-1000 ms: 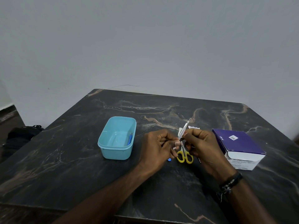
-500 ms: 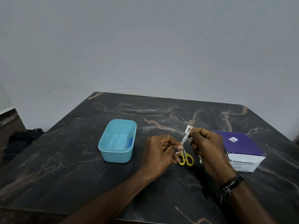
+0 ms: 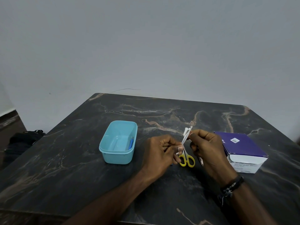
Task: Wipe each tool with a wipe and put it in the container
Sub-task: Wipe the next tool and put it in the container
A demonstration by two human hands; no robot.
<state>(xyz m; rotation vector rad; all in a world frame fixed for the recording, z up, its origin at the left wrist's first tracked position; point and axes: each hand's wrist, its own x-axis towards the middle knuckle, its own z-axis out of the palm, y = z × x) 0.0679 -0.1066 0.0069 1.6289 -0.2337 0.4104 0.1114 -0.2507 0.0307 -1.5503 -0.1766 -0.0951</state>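
My left hand pinches the lower end of a thin metal nail file, which slants up to the right. Around the file's upper end, my right hand pinches a small white wipe. Yellow-handled scissors lie on the table just below both hands. A light blue plastic container stands to the left with a blue-handled tool inside along its right wall. Another small metal tool lies partly hidden under my right hand.
A purple and white box of alcohol wipes sits at the right on the dark marble table. A black bag lies on the floor past the table's left edge. A grey wall stands behind.
My right hand has slid the wipe up along the file towards its tip. The left hand keeps its pinch on the lower end. The view has tilted slightly.
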